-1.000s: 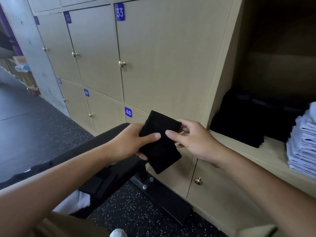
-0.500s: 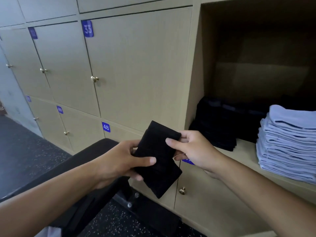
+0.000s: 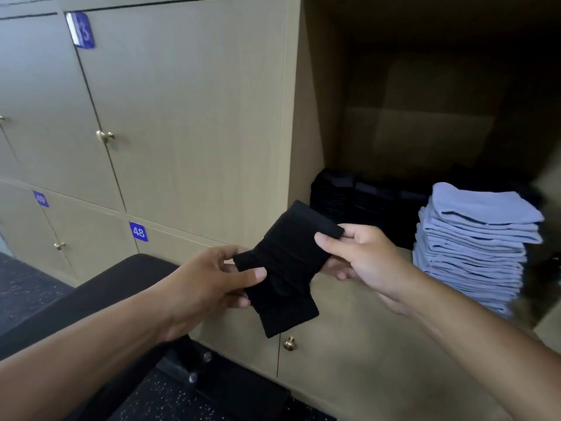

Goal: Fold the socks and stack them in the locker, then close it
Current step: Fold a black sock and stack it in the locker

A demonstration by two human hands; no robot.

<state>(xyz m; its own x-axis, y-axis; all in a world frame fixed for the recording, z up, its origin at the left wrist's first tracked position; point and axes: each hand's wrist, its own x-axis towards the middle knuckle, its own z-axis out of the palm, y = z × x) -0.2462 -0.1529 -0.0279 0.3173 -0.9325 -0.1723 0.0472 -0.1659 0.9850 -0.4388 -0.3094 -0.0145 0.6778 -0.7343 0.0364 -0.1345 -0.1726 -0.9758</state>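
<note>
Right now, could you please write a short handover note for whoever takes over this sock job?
Left hand: grips the black sock's lower left edge.
Right hand: pinches its upper right corner.
The sock is folded and held in front of the open locker, not yet inside.
Done: a black stack sits at the locker's left, a blue stack at its right.
Left: lay this sock on the black stack, fold any remaining socks, then close the locker. Its door is not in view.
</note>
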